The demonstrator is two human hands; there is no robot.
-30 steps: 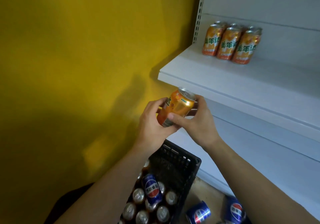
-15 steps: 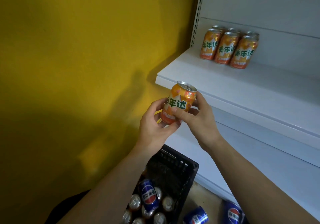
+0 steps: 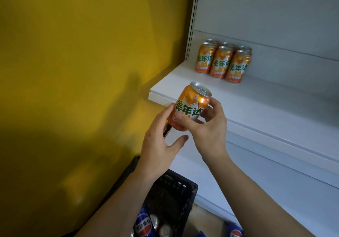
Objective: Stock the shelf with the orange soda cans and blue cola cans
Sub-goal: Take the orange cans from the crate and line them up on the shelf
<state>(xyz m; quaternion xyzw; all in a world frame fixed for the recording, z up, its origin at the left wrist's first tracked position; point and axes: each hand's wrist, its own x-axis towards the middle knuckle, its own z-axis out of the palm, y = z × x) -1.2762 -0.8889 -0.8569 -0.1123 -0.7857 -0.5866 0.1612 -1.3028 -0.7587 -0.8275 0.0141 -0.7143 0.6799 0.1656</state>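
Note:
An orange soda can (image 3: 191,104) with green lettering is held nearly upright in front of the white shelf's (image 3: 256,101) front edge. My right hand (image 3: 209,132) grips its lower part, thumb across the label. My left hand (image 3: 161,145) is beside it on the left, fingers spread, fingertips just touching the can's side. Several orange cans (image 3: 222,63) stand in two rows at the back left of the shelf. Blue cola cans (image 3: 144,224) lie in a black basket (image 3: 183,187) below my arms.
A yellow wall (image 3: 73,71) closes the left side, next to the shelf's perforated upright (image 3: 192,20). A lower white shelf (image 3: 275,181) runs under the top one. Another blue can (image 3: 235,231) lies on the floor by the basket.
The orange can has been turned label-forward and lifted toward the shelf edge. My left hand has loosened its hold and opened; the right hand now carries the can.

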